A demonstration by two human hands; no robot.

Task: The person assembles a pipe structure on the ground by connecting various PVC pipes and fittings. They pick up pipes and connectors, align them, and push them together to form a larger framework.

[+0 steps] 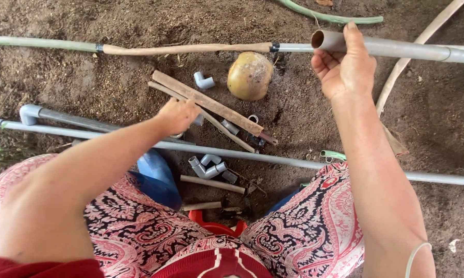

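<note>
My right hand (344, 67) is raised at the upper right and grips the open end of a grey plastic pipe (397, 49) that runs off to the right edge. My left hand (178, 116) reaches down to the dirt at centre, fingers curled around a small grey fitting (198, 120) that is mostly hidden. It rests beside two brown flat sticks (211, 105) lying diagonally. A grey elbow fitting (203, 81) lies just beyond them. I sit with patterned red and black trousers (139, 226) over both knees.
A round yellowish gourd-like fruit (250, 75) sits on the soil. Long grey pipes (273, 156) cross the ground, one with a brown sleeve (185, 49). A cluster of grey joints (208, 167), short wood pieces (211, 184), a blue object (157, 175) and a green hose (335, 18) lie around.
</note>
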